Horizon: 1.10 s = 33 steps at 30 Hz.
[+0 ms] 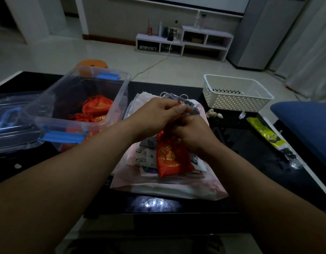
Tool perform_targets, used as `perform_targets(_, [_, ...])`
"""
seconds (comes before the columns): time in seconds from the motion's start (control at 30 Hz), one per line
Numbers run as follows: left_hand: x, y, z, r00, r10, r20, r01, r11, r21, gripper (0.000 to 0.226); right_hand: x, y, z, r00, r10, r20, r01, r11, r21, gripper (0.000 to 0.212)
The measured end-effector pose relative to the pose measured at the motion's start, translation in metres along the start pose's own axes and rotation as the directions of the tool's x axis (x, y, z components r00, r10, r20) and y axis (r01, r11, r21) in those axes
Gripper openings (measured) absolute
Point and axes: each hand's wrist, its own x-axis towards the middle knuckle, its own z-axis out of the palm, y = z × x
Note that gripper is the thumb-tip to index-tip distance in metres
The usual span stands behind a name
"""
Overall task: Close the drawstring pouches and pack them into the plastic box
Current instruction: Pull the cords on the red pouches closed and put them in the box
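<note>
A red drawstring pouch (170, 158) with gold print hangs over the middle of the dark table. My right hand (193, 133) grips its gathered neck. Just above, my left hand (158, 111) pinches the pouch's drawstring between thumb and fingers. Beneath them lies a pile of patterned cloth pouches (146, 154) on pink plastic bags (169, 186), with a grey pouch (192, 107) at the far end. The clear plastic box (121, 99) with blue latches stands at the left and holds several red pouches (97, 107).
The box's clear lid (10, 114) lies at the far left. A white perforated basket (235, 94) stands at the back right. Garlic cloves (214, 113) and a yellow-green packet (264, 132) lie to the right. A blue cushion (308, 121) is at the right edge.
</note>
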Motion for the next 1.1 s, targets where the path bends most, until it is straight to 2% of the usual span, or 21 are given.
perform_targets(0.1, [-0.005, -0.007, -0.008, 0.990, -0.100, 0.100, 0.098, 0.995, 0.028, 0.035, 0.002, -0.001, -0.003, 0.997, 0.074, 0.005, -0.074, 0.984, 0.165, 0.009])
perform_targets(0.17, [-0.011, -0.015, -0.013, 0.974, -0.182, 0.134, 0.155, 0.969, 0.194, 0.041, 0.003, 0.000, -0.007, 0.991, 0.136, 0.010, -0.135, 0.966, 0.219, 0.012])
perform_targets(0.27, [-0.017, -0.020, -0.012, 0.973, -0.183, 0.139, 0.106, 0.895, 0.432, 0.037, 0.005, 0.003, -0.009, 0.984, 0.174, 0.038, -0.178, 0.955, 0.237, 0.015])
perform_targets(0.4, [-0.017, -0.023, -0.011, 0.984, -0.162, 0.070, 0.111, 0.877, 0.467, 0.022, 0.005, 0.003, -0.010, 0.980, 0.190, 0.059, -0.199, 0.946, 0.258, 0.015])
perform_targets(0.57, [-0.016, -0.027, -0.008, 0.990, -0.137, 0.034, 0.108, 0.890, 0.443, 0.018, 0.003, 0.003, -0.012, 0.979, 0.193, 0.070, -0.204, 0.952, 0.230, 0.014])
perform_targets(0.7, [-0.012, -0.026, -0.008, 0.992, -0.116, -0.052, 0.126, 0.943, 0.308, 0.020, 0.004, 0.003, -0.012, 0.984, 0.178, 0.020, -0.178, 0.972, 0.155, 0.016])
perform_targets(0.77, [-0.009, -0.022, -0.008, 0.984, -0.171, -0.055, 0.179, 0.963, 0.202, 0.021, 0.001, -0.001, -0.011, 0.989, 0.151, -0.007, -0.150, 0.985, 0.081, 0.013])
perform_targets(0.9, [-0.005, -0.016, -0.003, 0.947, -0.319, 0.023, 0.313, 0.939, 0.142, 0.031, -0.001, -0.005, -0.003, 0.998, 0.053, -0.022, -0.054, 0.997, -0.060, 0.014])
perform_targets(1.0, [-0.001, -0.017, -0.001, 0.969, -0.248, -0.024, 0.249, 0.965, 0.082, 0.017, -0.002, -0.005, 0.000, 0.999, 0.031, -0.039, -0.035, 0.996, -0.083, 0.014])
perform_targets(1.1, [0.000, -0.015, 0.000, 0.982, -0.166, -0.090, 0.169, 0.985, 0.027, 0.016, -0.003, -0.006, -0.002, 0.998, 0.038, -0.055, -0.042, 0.996, -0.075, 0.015])
